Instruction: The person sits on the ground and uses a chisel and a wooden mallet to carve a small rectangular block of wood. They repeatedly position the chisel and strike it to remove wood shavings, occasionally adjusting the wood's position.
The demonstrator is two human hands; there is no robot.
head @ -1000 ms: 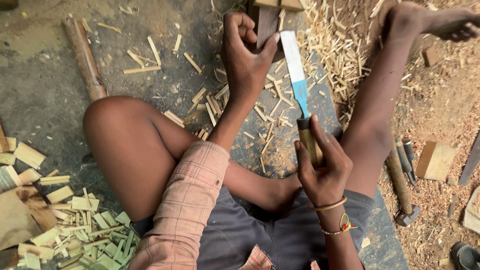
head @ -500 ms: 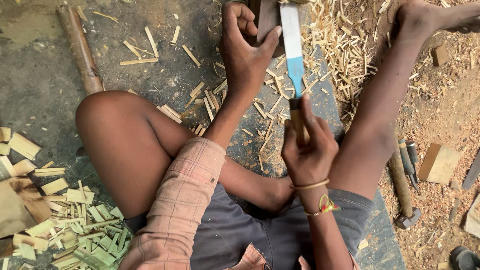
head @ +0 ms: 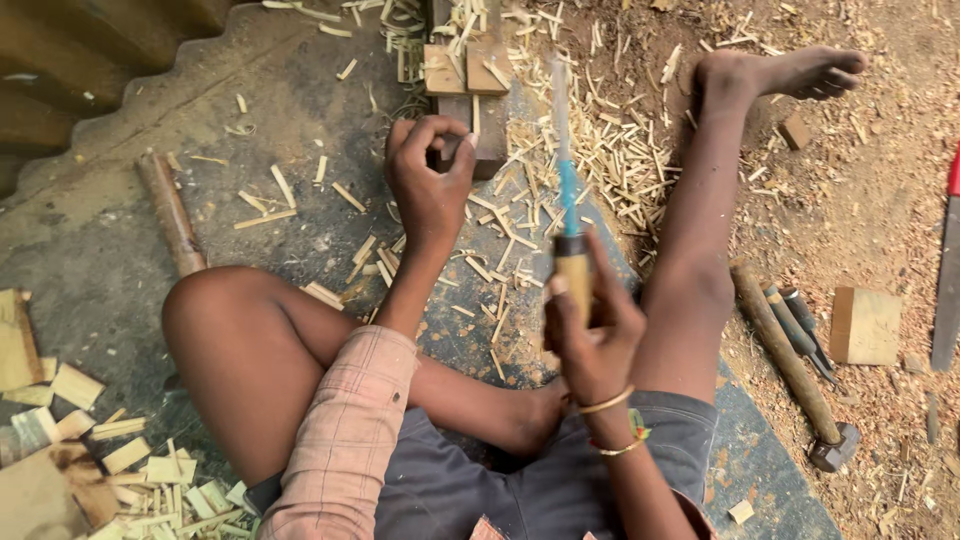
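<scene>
I've lifted the knife (head: pixel 566 190) since a second ago; its blade blurs above my right hand (head: pixel 590 335), fist tight round the handle. My left hand (head: pixel 430 180) pinches a small wood piece (head: pixel 447 152) beside the block (head: pixel 467 95), ready for splitting.

A dark mat (head: pixel 300 240) covers the middle of the frame, with bare, sawdust-strewn earth (head: pixel 880 200) to its right. Pale wood splinters (head: pixel 600 160) lie thick across the upper centre around a wooden block (head: pixel 470 90), a round stick (head: pixel 170 212) lies at the left, and cut wood slips (head: pixel 120 470) are heaped in the lower left corner. On the earth at the right lie a hammer (head: pixel 790 365), two chisels (head: pixel 800 335) just beside it, a small square wood piece (head: pixel 865 326) and a long blade (head: pixel 948 270) at the edge.
</scene>
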